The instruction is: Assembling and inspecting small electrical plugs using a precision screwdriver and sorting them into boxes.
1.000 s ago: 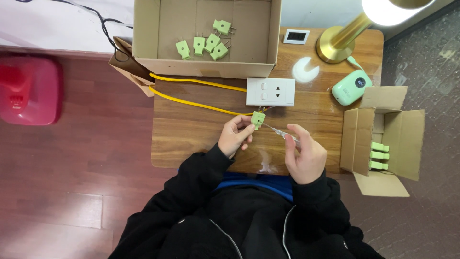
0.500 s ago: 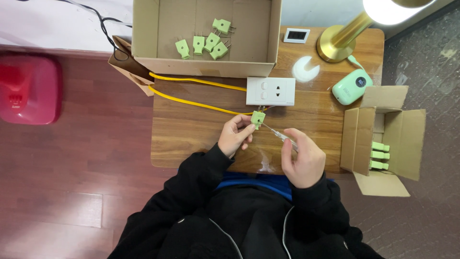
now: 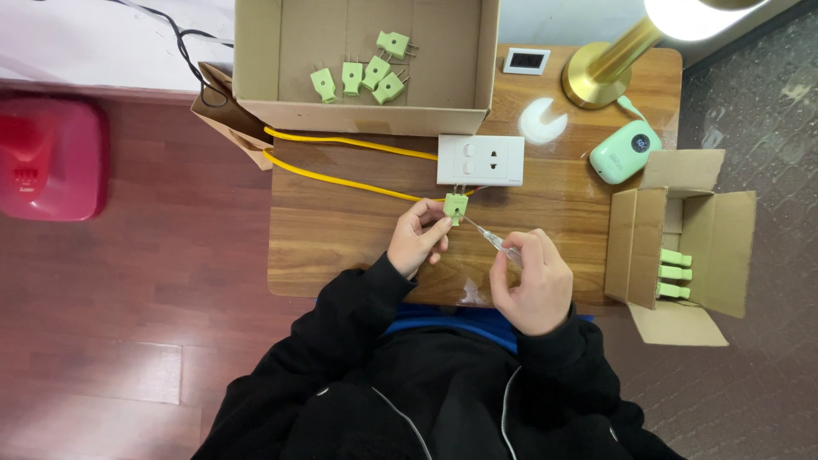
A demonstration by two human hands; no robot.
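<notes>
The left hand (image 3: 415, 245) has its fingers (image 3: 434, 230) pinched shut on a green plug (image 3: 456, 207), held just under the white socket plate (image 3: 481, 159) on the desk (image 3: 341, 230). The right hand (image 3: 532, 281) curls closed around a slim screwdriver (image 3: 494, 240) whose tip meets the plug. Yellow cables (image 3: 341, 162) run left. A large open cardboard box (image 3: 256, 60) holds more green plugs (image 3: 362, 75); a smaller open box (image 3: 724, 230) at right holds others.

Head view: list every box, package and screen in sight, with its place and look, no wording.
Large cardboard box: table's far edge, open, brown, green plugs inside.
Small cardboard box: right of the table, flaps open, brown, green plugs in a row.
Small display: far edge by the lamp base, rectangular, white frame, dark screen.
Mint device: right side, rounded, dark round screen.
</notes>
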